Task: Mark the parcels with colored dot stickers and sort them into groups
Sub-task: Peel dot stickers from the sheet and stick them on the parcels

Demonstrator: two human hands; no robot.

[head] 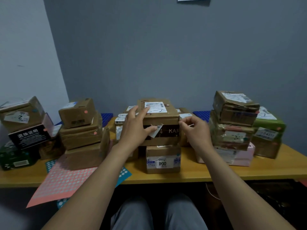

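Mid-frame, the left hand (137, 125) lays spread fingers on the top brown cardboard box (171, 114) (thumb on its front). The right hand (195, 130) curls its fingers beside it; holding what, I cannot tell.

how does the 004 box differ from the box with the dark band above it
The 004 box sits low at the front of the table, untouched; the dark-band box stands higher, with the left hand resting on it. The 004 box's front has a white and blue label; the dark-band box's front has a dark strip with pale letters. Both are brown cardboard.
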